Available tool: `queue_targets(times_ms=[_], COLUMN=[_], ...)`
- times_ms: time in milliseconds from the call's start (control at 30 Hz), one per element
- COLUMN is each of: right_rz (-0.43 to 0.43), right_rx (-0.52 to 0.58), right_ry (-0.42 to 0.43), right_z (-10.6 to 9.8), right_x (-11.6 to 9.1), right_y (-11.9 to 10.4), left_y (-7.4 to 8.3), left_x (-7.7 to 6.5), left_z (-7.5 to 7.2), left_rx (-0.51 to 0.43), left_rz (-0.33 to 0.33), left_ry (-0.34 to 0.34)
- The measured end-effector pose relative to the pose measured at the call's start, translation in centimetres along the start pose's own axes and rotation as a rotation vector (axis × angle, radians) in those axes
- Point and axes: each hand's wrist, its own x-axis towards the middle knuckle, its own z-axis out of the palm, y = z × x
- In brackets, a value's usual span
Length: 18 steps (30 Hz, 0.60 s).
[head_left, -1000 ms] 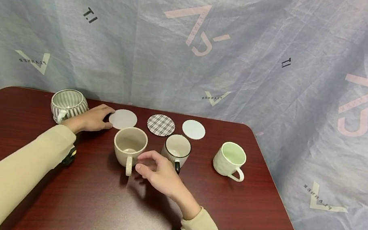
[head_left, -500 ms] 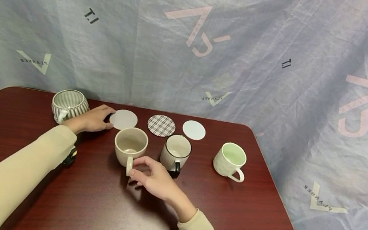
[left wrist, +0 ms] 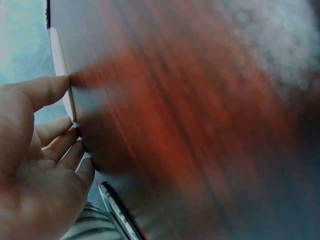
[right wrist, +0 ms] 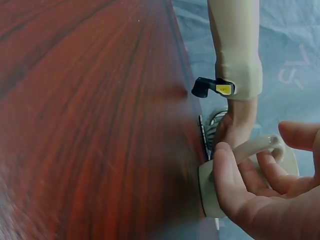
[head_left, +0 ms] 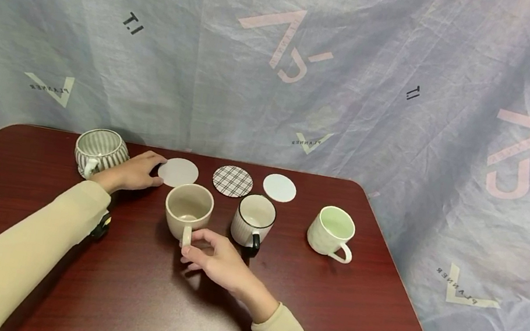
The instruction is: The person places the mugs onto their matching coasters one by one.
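In the head view, my right hand [head_left: 221, 261] holds the handle of a beige mug [head_left: 188, 208], thumb on its near side and fingers behind. The right wrist view shows that mug's looped handle [right wrist: 257, 146] among the fingers. The mug stands upright on the table. My left hand [head_left: 136, 171] lies at the left edge of a plain pale round coaster [head_left: 179, 173], thumb and forefinger spread at its rim. In the left wrist view the coaster [left wrist: 59, 52] is seen edge-on, fingertips close to or touching it. The other left fingers bend loosely.
A striped mug [head_left: 100, 148] stands on a coaster beyond the left wrist. A checked coaster [head_left: 232, 182] and a white coaster [head_left: 279, 187] lie along the back. A ribbed mug with black handle [head_left: 253, 223] is right of the beige one; a pale green mug [head_left: 331, 230] stands farther right.
My right hand has moved left and slightly toward me, from beside the beige mug onto its handle. The left hand stays by the pale coaster, and the mugs have not moved.
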Motion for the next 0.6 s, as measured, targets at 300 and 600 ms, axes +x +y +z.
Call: queue_targets(times_ms=[300, 600], right_rz=[-0.007, 0.002], right_rx=[0.121, 0.161], right_ry=[-0.015, -0.015], right_z=[0.4, 0.43], right_x=[0.24, 0.4], right_y=[0.38, 0.55], left_y=[-0.22, -0.37], left_x=[0.01, 0.21], left_z=[0.18, 0.22], left_rx=[-0.002, -0.001], left_rz=[-0.002, -0.008], left_ry=[-0.002, -0.001])
